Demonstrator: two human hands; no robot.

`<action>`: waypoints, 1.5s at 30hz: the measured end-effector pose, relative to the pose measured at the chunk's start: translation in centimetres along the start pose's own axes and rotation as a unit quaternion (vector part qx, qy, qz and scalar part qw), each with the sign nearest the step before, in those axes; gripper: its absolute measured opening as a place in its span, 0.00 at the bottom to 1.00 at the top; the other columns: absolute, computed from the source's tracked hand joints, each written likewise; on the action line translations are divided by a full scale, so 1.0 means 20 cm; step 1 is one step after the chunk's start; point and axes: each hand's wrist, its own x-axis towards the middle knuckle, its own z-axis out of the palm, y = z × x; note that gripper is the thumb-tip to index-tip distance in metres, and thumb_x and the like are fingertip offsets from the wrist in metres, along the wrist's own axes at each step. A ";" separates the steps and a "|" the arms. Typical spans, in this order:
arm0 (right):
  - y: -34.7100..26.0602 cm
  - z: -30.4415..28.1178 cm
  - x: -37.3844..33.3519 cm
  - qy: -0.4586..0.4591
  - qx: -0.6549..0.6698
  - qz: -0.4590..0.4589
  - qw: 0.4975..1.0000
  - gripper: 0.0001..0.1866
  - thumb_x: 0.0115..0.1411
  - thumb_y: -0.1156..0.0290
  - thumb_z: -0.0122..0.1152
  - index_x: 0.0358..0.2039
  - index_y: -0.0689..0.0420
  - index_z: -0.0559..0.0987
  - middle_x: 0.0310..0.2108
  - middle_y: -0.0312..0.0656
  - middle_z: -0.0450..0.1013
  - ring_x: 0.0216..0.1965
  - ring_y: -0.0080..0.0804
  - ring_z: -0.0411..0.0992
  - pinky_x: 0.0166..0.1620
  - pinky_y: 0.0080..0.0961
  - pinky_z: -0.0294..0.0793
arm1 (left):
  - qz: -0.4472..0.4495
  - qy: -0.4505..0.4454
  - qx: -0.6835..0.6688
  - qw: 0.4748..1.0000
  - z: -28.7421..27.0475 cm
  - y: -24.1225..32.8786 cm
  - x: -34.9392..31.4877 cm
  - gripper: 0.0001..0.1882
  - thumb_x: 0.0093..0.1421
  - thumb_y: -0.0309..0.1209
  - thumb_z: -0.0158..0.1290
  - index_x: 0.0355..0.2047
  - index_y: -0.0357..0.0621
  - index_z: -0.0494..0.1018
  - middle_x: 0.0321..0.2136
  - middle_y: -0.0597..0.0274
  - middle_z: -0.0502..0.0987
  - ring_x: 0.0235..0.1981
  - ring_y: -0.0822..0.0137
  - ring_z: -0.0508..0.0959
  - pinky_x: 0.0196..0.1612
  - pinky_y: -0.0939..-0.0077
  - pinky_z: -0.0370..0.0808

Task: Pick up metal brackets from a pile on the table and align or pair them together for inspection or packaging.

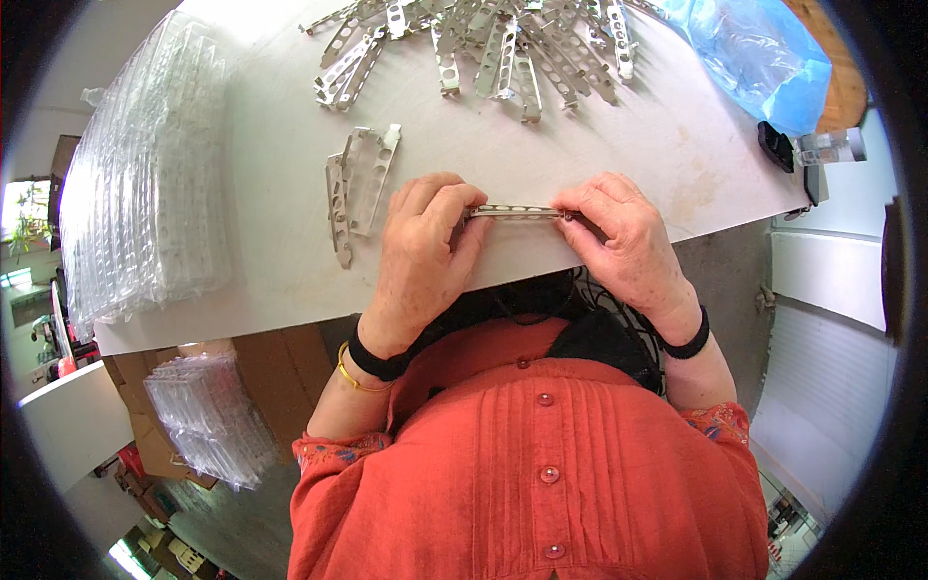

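Between my two hands is a slim metal bracket [519,211] with a row of holes, held level above the near part of the white table [483,155]. My left hand [425,242] pinches its left end between thumb and fingers. The right end is gripped the same way by my right hand [623,237]. Both ends of the bracket are partly hidden by my fingers. Left of my left hand, a few similar perforated brackets [338,208] lie on the tabletop. A large loose pile of such brackets [522,48] spreads along the far side.
Clear plastic packs [155,174] are stacked along the table's left side. More clear packs [213,416] lie on a cardboard box [290,372] below the table. At the far right are a blue plastic bag [764,58], a transparent bottle [829,147] and a small black object [775,147].
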 end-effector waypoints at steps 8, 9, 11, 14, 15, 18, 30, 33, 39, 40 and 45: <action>0.02 0.00 0.00 -0.014 0.016 -0.002 1.000 0.07 0.56 0.77 0.66 0.36 0.58 0.80 0.32 0.44 0.73 0.38 0.45 0.74 0.42 0.38 0.74 | -0.027 -0.019 -0.030 0.999 -0.03 0.01 0.00 0.23 0.52 0.22 0.64 0.50 0.40 0.75 0.43 0.55 0.77 0.40 0.60 0.77 0.46 0.68 0.75; 0.02 0.00 0.00 -0.015 0.018 -0.003 1.000 0.07 0.56 0.77 0.66 0.36 0.58 0.80 0.32 0.44 0.73 0.38 0.45 0.74 0.42 0.38 0.74 | -0.017 -0.031 -0.035 0.999 -0.05 0.01 -0.01 0.26 0.52 0.22 0.64 0.52 0.40 0.74 0.44 0.55 0.77 0.41 0.60 0.77 0.48 0.69 0.75; 0.02 0.01 -0.01 -0.002 0.024 0.004 1.000 0.07 0.56 0.76 0.66 0.36 0.58 0.81 0.33 0.45 0.74 0.38 0.45 0.74 0.42 0.37 0.74 | -0.018 -0.045 -0.050 0.998 -0.08 0.00 -0.01 0.27 0.52 0.22 0.63 0.54 0.39 0.73 0.45 0.55 0.77 0.42 0.60 0.76 0.49 0.70 0.75; 0.02 0.00 0.00 -0.009 0.018 0.006 1.000 0.07 0.56 0.77 0.66 0.36 0.58 0.81 0.33 0.45 0.74 0.38 0.45 0.74 0.42 0.37 0.74 | -0.036 -0.063 -0.094 0.993 -0.10 -0.02 -0.02 0.28 0.53 0.21 0.62 0.55 0.39 0.72 0.46 0.56 0.77 0.44 0.62 0.76 0.52 0.71 0.74; 0.02 0.00 0.00 -0.009 0.019 0.005 1.000 0.07 0.56 0.77 0.66 0.36 0.58 0.81 0.33 0.45 0.74 0.38 0.45 0.74 0.42 0.37 0.74 | -0.051 -0.068 -0.125 0.988 -0.10 -0.03 -0.02 0.28 0.53 0.20 0.61 0.56 0.39 0.71 0.46 0.57 0.77 0.44 0.63 0.76 0.52 0.71 0.73; 0.02 0.00 0.00 -0.007 0.016 0.003 1.000 0.07 0.55 0.77 0.66 0.35 0.59 0.81 0.33 0.44 0.75 0.38 0.44 0.74 0.42 0.37 0.74 | -0.048 -0.060 -0.125 0.989 -0.09 -0.03 -0.03 0.27 0.54 0.19 0.61 0.55 0.39 0.71 0.46 0.58 0.77 0.45 0.64 0.76 0.52 0.71 0.73; 0.01 0.01 0.00 0.001 -0.001 -0.012 1.000 0.07 0.55 0.77 0.67 0.35 0.59 0.80 0.33 0.44 0.75 0.38 0.43 0.75 0.42 0.36 0.74 | -0.049 -0.061 -0.124 0.989 -0.09 -0.04 -0.03 0.25 0.55 0.19 0.61 0.54 0.39 0.72 0.44 0.59 0.78 0.42 0.64 0.76 0.50 0.71 0.74; 0.01 0.01 0.00 0.000 0.000 -0.012 1.000 0.07 0.55 0.77 0.67 0.35 0.59 0.80 0.33 0.44 0.75 0.38 0.43 0.75 0.42 0.36 0.74 | -0.054 -0.053 -0.128 0.989 -0.08 -0.04 -0.03 0.24 0.55 0.20 0.61 0.53 0.39 0.73 0.44 0.58 0.78 0.41 0.64 0.76 0.50 0.71 0.74; 0.02 0.01 0.00 0.007 0.003 -0.015 1.000 0.07 0.55 0.77 0.67 0.35 0.59 0.81 0.33 0.44 0.75 0.38 0.43 0.75 0.42 0.36 0.74 | -0.035 0.024 -0.101 0.994 -0.04 -0.04 -0.04 0.14 0.56 0.22 0.63 0.43 0.38 0.75 0.40 0.56 0.77 0.39 0.62 0.78 0.45 0.71 0.75; 0.02 0.02 -0.01 0.010 0.005 -0.015 1.000 0.07 0.55 0.77 0.67 0.35 0.59 0.81 0.33 0.44 0.75 0.38 0.43 0.75 0.42 0.36 0.74 | -0.035 0.024 -0.101 0.994 -0.04 -0.04 -0.04 0.14 0.56 0.22 0.63 0.43 0.38 0.75 0.40 0.56 0.77 0.39 0.62 0.78 0.45 0.71 0.75; 0.02 0.02 -0.01 0.015 0.003 -0.012 1.000 0.07 0.54 0.78 0.67 0.35 0.59 0.80 0.33 0.44 0.75 0.38 0.43 0.74 0.42 0.36 0.74 | -0.039 0.029 -0.046 0.998 -0.03 -0.03 -0.06 0.05 0.56 0.22 0.63 0.30 0.38 0.76 0.35 0.57 0.77 0.33 0.64 0.76 0.37 0.70 0.74</action>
